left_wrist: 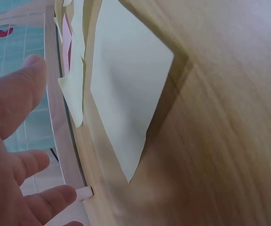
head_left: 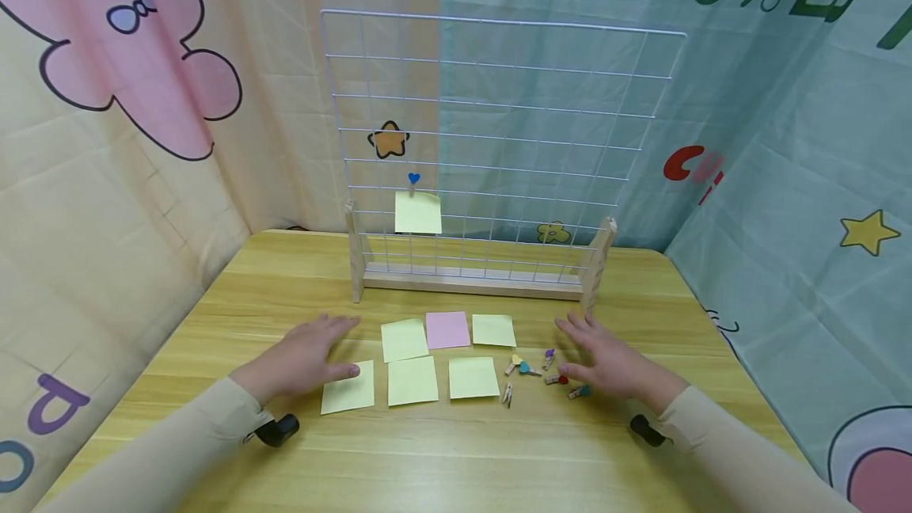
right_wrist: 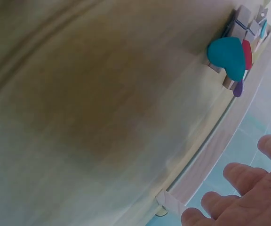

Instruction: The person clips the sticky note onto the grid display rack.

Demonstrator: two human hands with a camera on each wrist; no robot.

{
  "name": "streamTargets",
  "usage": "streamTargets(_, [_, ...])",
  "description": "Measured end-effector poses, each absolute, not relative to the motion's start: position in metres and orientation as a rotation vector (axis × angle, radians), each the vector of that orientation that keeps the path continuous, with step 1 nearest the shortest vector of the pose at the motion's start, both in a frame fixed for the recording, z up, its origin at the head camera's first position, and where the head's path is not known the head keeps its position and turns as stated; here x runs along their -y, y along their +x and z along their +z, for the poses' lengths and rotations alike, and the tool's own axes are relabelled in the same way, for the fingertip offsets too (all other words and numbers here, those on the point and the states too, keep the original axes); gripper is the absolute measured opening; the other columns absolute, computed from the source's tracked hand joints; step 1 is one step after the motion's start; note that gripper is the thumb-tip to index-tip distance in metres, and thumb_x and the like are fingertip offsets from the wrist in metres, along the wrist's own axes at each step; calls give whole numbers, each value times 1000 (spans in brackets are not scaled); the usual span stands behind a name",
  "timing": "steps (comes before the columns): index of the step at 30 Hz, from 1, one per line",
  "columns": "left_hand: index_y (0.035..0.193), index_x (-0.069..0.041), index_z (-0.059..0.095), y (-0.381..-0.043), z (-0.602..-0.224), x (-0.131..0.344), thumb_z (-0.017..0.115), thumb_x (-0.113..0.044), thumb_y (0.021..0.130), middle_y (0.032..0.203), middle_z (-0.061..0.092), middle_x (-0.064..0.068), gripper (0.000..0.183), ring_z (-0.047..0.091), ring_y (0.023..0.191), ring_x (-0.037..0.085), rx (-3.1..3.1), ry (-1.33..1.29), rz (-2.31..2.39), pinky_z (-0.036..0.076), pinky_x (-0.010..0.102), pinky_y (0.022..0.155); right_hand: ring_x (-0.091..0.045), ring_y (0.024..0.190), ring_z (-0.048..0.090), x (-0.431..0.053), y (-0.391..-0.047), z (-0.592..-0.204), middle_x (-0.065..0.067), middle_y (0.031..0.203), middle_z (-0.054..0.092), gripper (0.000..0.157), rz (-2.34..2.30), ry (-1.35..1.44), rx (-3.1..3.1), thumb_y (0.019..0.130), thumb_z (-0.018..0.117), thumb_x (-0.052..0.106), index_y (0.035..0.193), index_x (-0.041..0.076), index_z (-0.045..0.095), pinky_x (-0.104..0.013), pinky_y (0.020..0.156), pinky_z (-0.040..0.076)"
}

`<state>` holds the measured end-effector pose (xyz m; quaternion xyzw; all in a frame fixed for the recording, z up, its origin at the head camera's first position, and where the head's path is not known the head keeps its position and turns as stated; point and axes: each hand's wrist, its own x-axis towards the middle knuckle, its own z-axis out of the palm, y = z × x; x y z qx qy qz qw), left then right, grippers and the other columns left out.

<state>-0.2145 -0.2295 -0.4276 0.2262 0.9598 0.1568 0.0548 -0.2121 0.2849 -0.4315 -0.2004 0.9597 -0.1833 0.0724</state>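
Observation:
My left hand point(head_left: 308, 356) hovers with spread fingers at the left of the sticky notes, its thumb over the edge of the nearest yellow sticky note point(head_left: 347, 389). In the left wrist view that note point(left_wrist: 128, 80) lies apart from the fingers. My right hand point(head_left: 606, 359), fingers spread and holding nothing, is beside several small wooden clothespins point(head_left: 553, 379) with coloured hearts. One teal heart clothespin point(right_wrist: 227, 57) shows large in the right wrist view. A pink sticky note point(head_left: 448, 330) lies in the back row among yellow ones.
A white wire grid point(head_left: 499, 109) stands upright in a wooden base point(head_left: 470, 281) at the table's back. One yellow note point(head_left: 418, 213) hangs on it from a blue heart clothespin point(head_left: 413, 180). Printed curtains point(head_left: 271, 85) surround the wooden table point(head_left: 456, 457).

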Motion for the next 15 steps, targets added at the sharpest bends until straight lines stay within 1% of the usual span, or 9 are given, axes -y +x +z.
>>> streamTargets(2, [160,-8,43,-213,-429,229,73,-52,96,163,42,26,83,31,151,59,-2902,676,473,25,74,121,-63,154,15,-285,-211,-432,-30,171,21,81,-547,-598,-2872,101,69,45,165,9,34,-79,116,27])
streamTargets(4, [159,-7,44,-212,-429,229,73,-53,96,162,41,29,84,31,150,61,-2892,685,469,25,75,120,-62,154,14,-285,-209,-433,-30,171,20,82,-542,-590,-2858,101,68,48,165,9,33,-79,117,26])
streamTargets(9, [159,-8,44,-211,-432,229,73,-56,94,164,37,32,85,27,150,63,-2861,680,468,23,76,120,-62,155,13,-285,-208,-436,-29,172,20,86,-516,-584,-2841,100,67,54,165,11,33,-78,117,26])
streamTargets(15, [159,-8,43,-207,-433,228,73,-57,94,163,36,34,87,29,149,63,-2849,697,437,24,77,119,-64,154,15,-288,-207,-439,-29,171,22,84,-491,-627,-2831,100,66,54,165,11,34,-79,116,27])
